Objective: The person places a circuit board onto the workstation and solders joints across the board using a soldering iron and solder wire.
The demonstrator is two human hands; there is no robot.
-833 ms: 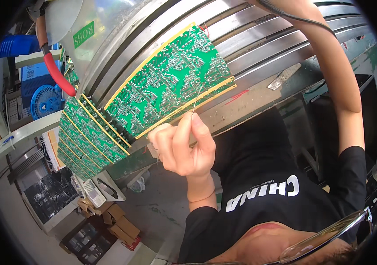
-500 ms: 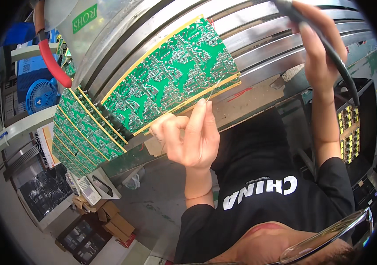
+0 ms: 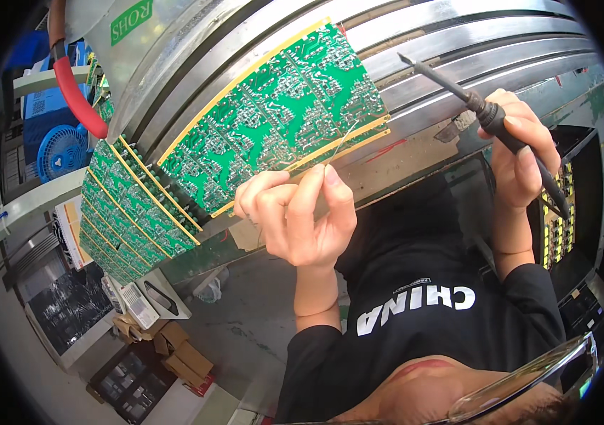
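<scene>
A green circuit board (image 3: 266,124) with yellow edge strips lies across the metal rails, its solder joints facing up. At its near edge my left hand (image 3: 302,219) pinches a thin solder wire (image 3: 343,140) between thumb and forefinger, and the wire's end reaches over the board's right corner. My right hand (image 3: 525,152) is wrapped around a soldering iron (image 3: 489,117) with a black handle and cable. The iron's tip points up and to the left, held above the rails to the right of the board and apart from it.
More green boards (image 3: 121,219) stand in a row at the left. A red-sleeved handle (image 3: 79,103) and a clear plastic bag (image 3: 174,42) are at the upper left. Metal rails (image 3: 443,64) run along the bench. A blue fan (image 3: 63,152) stands farther left; yellow components (image 3: 558,219) sit at the right.
My right hand has come down with the soldering iron, whose tip now shows pointing left. My left hand has barely moved and still pinches the solder wire.
</scene>
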